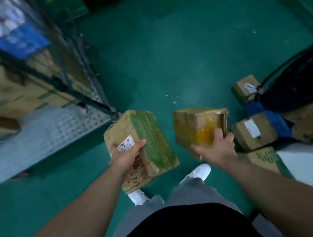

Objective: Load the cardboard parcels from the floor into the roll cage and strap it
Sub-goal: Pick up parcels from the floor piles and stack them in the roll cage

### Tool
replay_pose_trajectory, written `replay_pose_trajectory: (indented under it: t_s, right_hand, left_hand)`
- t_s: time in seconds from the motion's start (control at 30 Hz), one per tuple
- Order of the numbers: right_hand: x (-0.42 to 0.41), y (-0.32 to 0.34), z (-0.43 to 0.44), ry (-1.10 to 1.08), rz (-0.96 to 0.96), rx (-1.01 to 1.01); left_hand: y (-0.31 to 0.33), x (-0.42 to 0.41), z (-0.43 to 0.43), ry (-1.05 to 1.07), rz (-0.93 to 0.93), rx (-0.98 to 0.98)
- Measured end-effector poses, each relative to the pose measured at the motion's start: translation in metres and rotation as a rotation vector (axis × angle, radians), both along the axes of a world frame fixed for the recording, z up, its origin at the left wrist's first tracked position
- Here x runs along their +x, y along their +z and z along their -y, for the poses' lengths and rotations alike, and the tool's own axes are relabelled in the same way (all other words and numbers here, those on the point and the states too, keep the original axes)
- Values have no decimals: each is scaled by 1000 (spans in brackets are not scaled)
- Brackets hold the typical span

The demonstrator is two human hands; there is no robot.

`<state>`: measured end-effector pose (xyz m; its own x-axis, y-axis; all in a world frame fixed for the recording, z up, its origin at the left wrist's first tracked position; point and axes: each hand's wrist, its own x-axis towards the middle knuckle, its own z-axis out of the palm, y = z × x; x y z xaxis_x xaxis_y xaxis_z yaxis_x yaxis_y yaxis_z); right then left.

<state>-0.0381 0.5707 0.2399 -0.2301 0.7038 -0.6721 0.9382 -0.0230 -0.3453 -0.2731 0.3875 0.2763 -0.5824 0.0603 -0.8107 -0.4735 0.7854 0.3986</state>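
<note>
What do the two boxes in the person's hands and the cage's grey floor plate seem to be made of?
Green-banded brown box in the left hand: matt cardboard, creased corners. Yellowish box in the right hand: cardboard under glossy tape, it shines. Grey perforated floor plate: probably metal, rows of punched holes.

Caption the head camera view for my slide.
Left hand grips a green-printed cardboard box, right hand a yellow-taped cardboard box, beside the green-framed wire roll cage.
</note>
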Motion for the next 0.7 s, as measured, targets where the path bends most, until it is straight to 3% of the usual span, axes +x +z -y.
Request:
replay_pose_trajectory:
  t_s: [0.4,0.7]
  right_hand:
    - [-252,10,258,745,-69,103]
    - [-391,39,335,980,-167,192]
  left_hand:
    - [21,-151,350,450,-57,-71]
    - [29,-229,445,695,-34,-143]
